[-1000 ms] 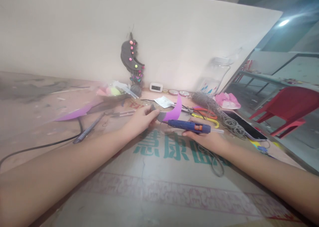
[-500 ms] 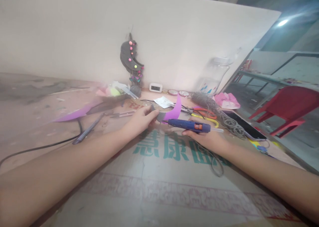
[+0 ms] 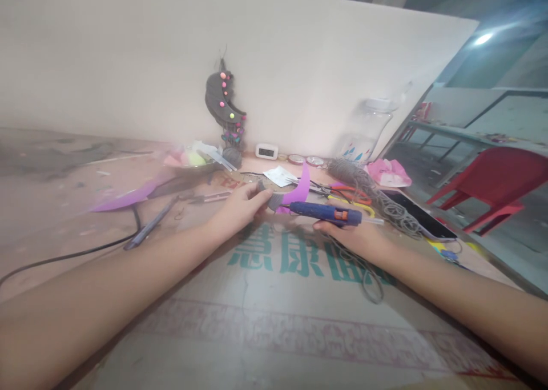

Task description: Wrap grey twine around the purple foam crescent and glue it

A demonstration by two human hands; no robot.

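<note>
Pinched in my left hand point(image 3: 244, 204) is a purple crescent cutout point(image 3: 299, 188), its near part wrapped with grey yarn point(image 3: 274, 200). My right hand point(image 3: 353, 236) is closed around a blue hot glue gun point(image 3: 319, 212), partly hidden behind it. A clear glue stick point(image 3: 373, 221) sticks out of the gun's back end. The nozzle points left and lies at the wrapped part of the crescent; whether it touches, I cannot tell. A loose grey strand trails on the table below my right hand.
Behind my hands lie orange-handled pliers point(image 3: 353, 195), a white paper point(image 3: 280, 176) and a small digital clock point(image 3: 266, 151). Grey yarn point(image 3: 355, 176) and a phone point(image 3: 422, 216) are at right. A decorated crescent point(image 3: 218, 99) hangs on the wall. A black cable point(image 3: 85, 252) crosses the left side.
The view has shifted very slightly. Both hands keep their hold, and the glue gun's nozzle stays at the yarn-wrapped part of the crescent.
</note>
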